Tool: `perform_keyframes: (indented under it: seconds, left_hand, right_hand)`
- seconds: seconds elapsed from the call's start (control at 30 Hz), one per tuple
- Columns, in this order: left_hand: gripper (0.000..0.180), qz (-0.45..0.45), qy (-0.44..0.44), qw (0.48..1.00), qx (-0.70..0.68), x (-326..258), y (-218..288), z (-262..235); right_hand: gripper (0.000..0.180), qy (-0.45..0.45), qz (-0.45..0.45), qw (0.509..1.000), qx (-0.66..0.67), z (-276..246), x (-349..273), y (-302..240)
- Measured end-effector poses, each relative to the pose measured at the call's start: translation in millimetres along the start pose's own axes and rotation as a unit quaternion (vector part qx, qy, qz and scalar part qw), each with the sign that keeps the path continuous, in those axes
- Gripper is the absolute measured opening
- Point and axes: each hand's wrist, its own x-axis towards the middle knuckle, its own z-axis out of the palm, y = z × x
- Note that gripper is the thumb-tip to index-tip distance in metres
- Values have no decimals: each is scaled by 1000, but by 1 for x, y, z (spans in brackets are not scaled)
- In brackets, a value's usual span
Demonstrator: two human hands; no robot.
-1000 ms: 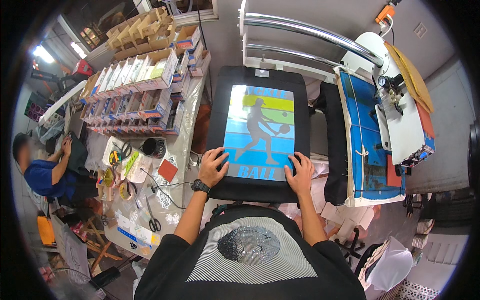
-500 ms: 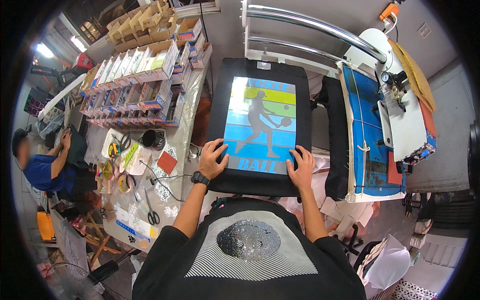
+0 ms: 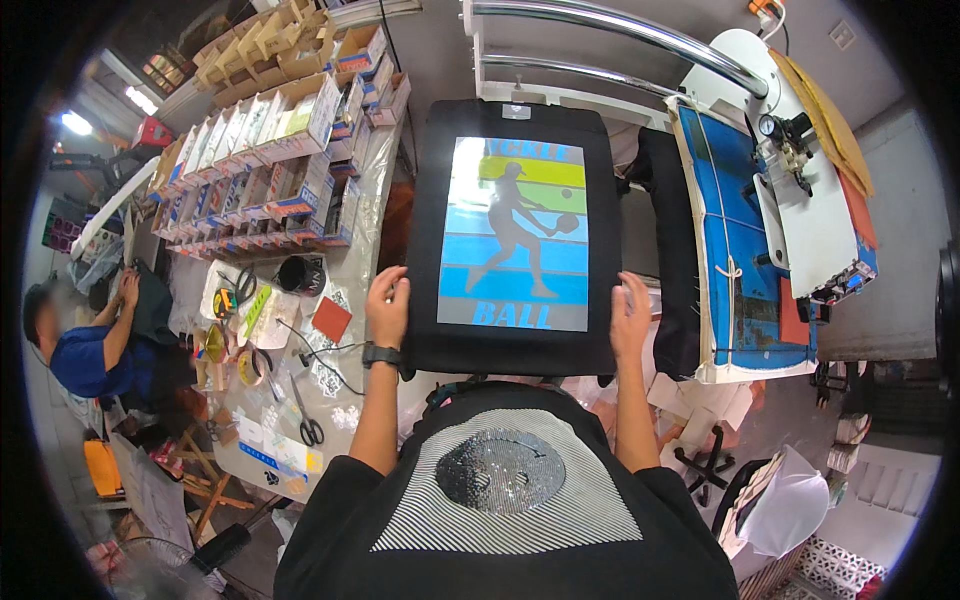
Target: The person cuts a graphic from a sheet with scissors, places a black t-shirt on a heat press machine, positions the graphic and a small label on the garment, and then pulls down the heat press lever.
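Black fabric, seemingly a shirt (image 3: 425, 200), is spread over a flat rectangular platen in front of me. On it lies a glossy transfer sheet (image 3: 560, 265) with blue, green and yellow stripes, a grey racket player's silhouette and blue lettering; light glares off its upper left. My left hand (image 3: 388, 308), with a black watch on the wrist, is at the fabric's left edge, fingers extended and holding nothing visible. At the opposite edge, my right hand (image 3: 630, 315) is likewise open, thumb toward the fabric. Both hands are off the sheet.
A heat press (image 3: 760, 200) with chrome bars and a gauge stands at right, beside a blue padded board (image 3: 735, 300). The left table carries stacked cardboard bins (image 3: 265, 165), scissors (image 3: 305, 420), tape rolls and a black mug (image 3: 298, 274). A person in blue (image 3: 95, 350) works far left.
Both hands have lifted off the transfer sheet's lower corners and moved outward to the fabric's side edges. The sheet stays on the fabric. The view has shifted slightly.
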Motion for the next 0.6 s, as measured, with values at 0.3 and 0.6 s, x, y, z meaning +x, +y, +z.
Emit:
perform_keyframes:
  seconds: [0.3, 0.6]
  left_hand:
    - [40, -365, -130, 852, -352, -46, -70, -19]
    - [35, -294, -95, 860, -407, -72, -96, -63]
  right_hand:
    - [33, -186, 487, 769, 370, -35, -64, 104]
    - [34, -117, 445, 742, 487, -67, -84, 107]
